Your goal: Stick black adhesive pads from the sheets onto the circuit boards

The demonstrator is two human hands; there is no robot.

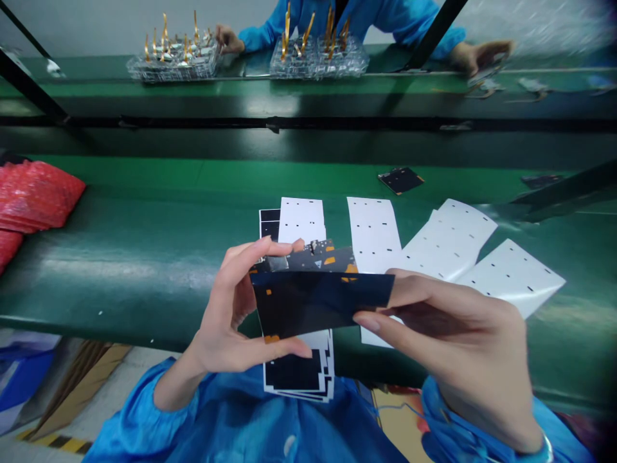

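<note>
Red plastic bags (33, 195) piled at left edge of green workbench (120, 257). Far side: co-worker in blue smock (409, 22) behind two clear plastic trays (173, 69) with upright gold-coloured flex strips (307, 32). Lower left, flattened cardboard (80, 386) and yellow-black floor tape (58, 442).

The sheet (313, 302) is glossy black with orange patches; the liners (373, 235) are white with rows of small black dashes. The table (144, 180) is green, the bag (33, 196) red, the sleeves (137, 434) blue.
</note>
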